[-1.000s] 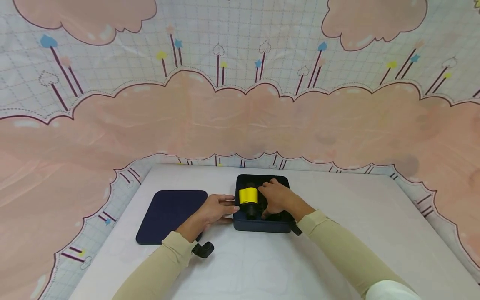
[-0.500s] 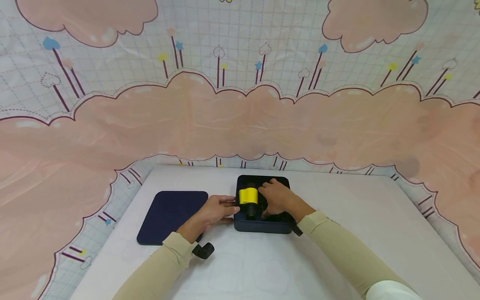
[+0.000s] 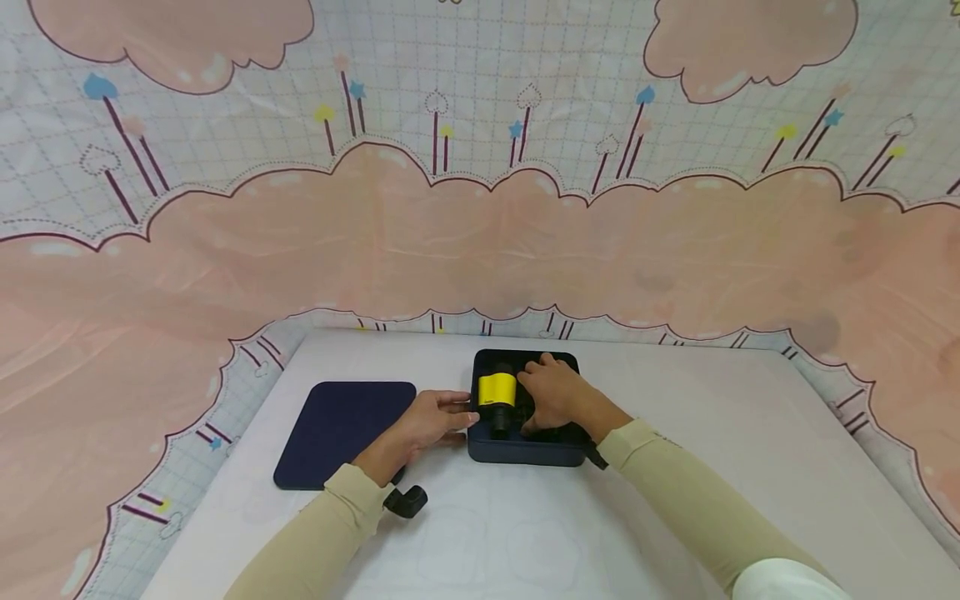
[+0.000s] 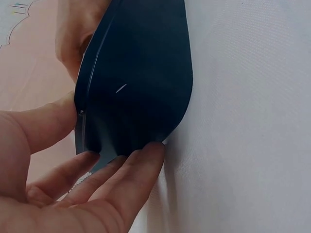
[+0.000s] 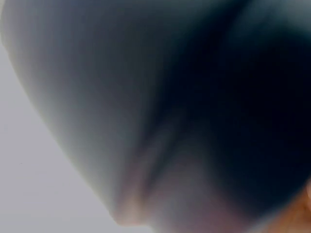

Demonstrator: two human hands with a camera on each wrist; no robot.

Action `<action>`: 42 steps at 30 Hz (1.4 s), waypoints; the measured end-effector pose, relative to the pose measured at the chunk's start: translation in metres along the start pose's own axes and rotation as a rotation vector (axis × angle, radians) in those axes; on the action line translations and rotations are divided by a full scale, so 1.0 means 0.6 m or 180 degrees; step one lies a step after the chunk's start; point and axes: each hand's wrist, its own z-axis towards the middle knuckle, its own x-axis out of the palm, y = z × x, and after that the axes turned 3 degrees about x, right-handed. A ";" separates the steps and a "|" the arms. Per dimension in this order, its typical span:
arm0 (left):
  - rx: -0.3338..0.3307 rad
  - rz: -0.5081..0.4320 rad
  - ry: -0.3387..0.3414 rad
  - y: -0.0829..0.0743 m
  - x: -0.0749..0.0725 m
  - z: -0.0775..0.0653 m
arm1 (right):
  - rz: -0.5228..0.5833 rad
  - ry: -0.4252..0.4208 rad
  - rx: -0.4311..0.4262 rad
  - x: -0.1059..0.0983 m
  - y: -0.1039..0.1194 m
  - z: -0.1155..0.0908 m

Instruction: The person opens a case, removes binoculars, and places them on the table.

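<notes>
A dark navy box (image 3: 525, 452) lies open on the table. Inside it are binoculars (image 3: 498, 389), black with a yellow band; the right hand covers much of them. My right hand (image 3: 555, 393) reaches in, fingers at the far side and thumb at the near side, and grips their dark right part. My left hand (image 3: 426, 421) is at the box's left side. In the left wrist view, its fingertips (image 4: 153, 150) touch the box's outer wall (image 4: 138, 73), fairly straight. The right wrist view is blurred, mostly a dark wall (image 5: 77, 87).
A flat navy lid (image 3: 341, 433) lies on the white table (image 3: 675, 433), left of the box and partly under the left forearm. Behind the table hangs a patterned cloth (image 3: 480, 242). A black wrist mount (image 3: 407, 502) sticks out at the left wrist.
The yellow part of the binoculars has shifted very slightly away from me and tilted a little. Both hands, the box and the lid stay nearly where they were.
</notes>
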 end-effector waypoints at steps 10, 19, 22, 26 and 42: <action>0.0057 0.0029 -0.0022 0.000 -0.002 -0.001 | -0.0048 -0.0081 -0.0004 -0.010 0.000 0.001; 0.0052 0.0007 -0.0030 0.002 -0.002 -0.003 | -0.0014 -0.0065 -0.0045 -0.015 0.003 0.003; 0.0066 -0.0021 -0.0024 0.004 -0.001 -0.002 | -0.0025 -0.0073 -0.0069 -0.016 0.002 0.003; 0.0079 -0.0020 -0.0041 0.006 0.000 -0.001 | -0.0031 -0.0093 -0.0086 -0.017 0.000 0.003; 0.0090 -0.0070 -0.0022 0.005 0.000 -0.007 | 0.0055 -0.0014 -0.0062 -0.035 -0.004 -0.001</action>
